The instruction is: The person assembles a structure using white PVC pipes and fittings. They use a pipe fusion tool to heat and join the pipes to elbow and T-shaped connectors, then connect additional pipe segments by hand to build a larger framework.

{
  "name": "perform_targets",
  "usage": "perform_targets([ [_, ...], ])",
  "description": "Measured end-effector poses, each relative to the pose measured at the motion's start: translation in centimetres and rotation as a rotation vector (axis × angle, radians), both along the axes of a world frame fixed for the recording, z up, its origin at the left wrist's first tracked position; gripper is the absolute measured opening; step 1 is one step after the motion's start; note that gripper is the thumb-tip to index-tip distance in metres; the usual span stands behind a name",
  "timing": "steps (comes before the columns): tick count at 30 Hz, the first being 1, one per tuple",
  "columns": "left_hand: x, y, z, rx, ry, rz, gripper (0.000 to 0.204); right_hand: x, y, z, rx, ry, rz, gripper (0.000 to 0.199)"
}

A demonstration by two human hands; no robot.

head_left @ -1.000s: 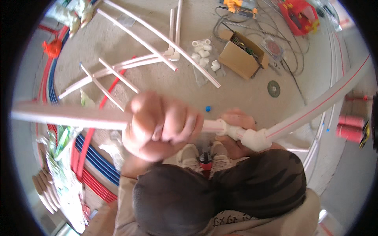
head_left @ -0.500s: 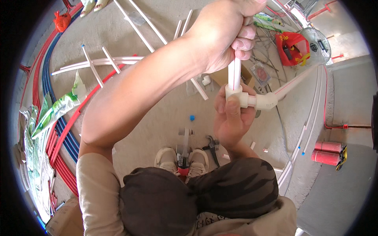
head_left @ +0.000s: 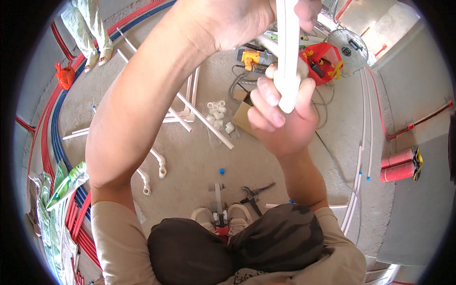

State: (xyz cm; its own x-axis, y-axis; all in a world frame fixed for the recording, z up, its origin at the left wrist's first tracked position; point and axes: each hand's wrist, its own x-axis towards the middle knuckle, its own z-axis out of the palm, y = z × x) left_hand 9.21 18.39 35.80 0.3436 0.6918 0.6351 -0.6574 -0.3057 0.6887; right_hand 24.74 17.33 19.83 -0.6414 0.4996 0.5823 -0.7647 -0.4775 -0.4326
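A white plastic pipe (head_left: 287, 42) stands up in front of me, its top cut off by the upper edge of the view. High on it, my left hand (head_left: 251, 16) is closed around the pipe, with some fingers showing past its right side. Lower down, my right hand (head_left: 280, 123) grips the white pipe fitting (head_left: 288, 97) at the pipe's near end, thumb on the right and fingers curled on the left. Another stretch of white pipe (head_left: 270, 45) shows behind, partly covered by my left hand. The join between pipe and fitting is blurred.
White fittings (head_left: 218, 114) lie on a clear bag beside loose white pipes (head_left: 204, 118). A heating tool (head_left: 221, 204) stands between my shoes, near a dark hand tool (head_left: 251, 195). A yellow power tool (head_left: 255, 58) and red bag (head_left: 320, 61) lie ahead. Someone's legs (head_left: 85, 28) stand far left.
The pipe and fitting have been raised and turned, so the side branch and elbow seen before are mostly hidden. Both hands have moved up, and my view has shifted, showing more floor ahead.
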Motion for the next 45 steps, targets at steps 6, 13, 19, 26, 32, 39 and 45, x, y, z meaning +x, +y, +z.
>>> perform_targets([
  [6, 1.3, -0.8, -2.8, -0.150, -0.160, -0.259, 0.055, 0.1, -6.2, -1.9, -0.330, -0.021, 0.151, 0.058],
  [13, 2.9, -5.3, -3.7, -0.340, -0.095, 0.120, 0.059, 0.5, -8.9, -4.7, -0.404, 0.018, 0.152, 0.054],
  [19, 4.0, -7.5, -2.6, -0.197, 0.179, 0.283, 0.057, 0.7, -9.0, -5.2, -0.322, 0.050, 0.108, 0.056],
  [26, 5.0, -7.6, -4.4, -0.295, 0.191, 0.404, 0.049, 0.5, -9.1, -6.0, -0.380, 0.085, 0.122, 0.055],
  [32, 5.3, -6.4, -5.1, -0.491, 0.208, 0.444, 0.042, 0.4, -8.8, -5.4, -0.521, -0.092, 0.098, 0.056],
  [39, 5.4, -6.4, -5.8, -0.352, 0.210, 0.446, 0.041, 0.2, -9.1, -5.3, -0.612, -0.143, 0.088, 0.055],
  [45, 7.2, -6.0, -8.1, -0.233, 0.191, 0.484, 0.042, -0.3, -9.4, -5.8, -0.606, -0.144, 0.095, 0.051],
])
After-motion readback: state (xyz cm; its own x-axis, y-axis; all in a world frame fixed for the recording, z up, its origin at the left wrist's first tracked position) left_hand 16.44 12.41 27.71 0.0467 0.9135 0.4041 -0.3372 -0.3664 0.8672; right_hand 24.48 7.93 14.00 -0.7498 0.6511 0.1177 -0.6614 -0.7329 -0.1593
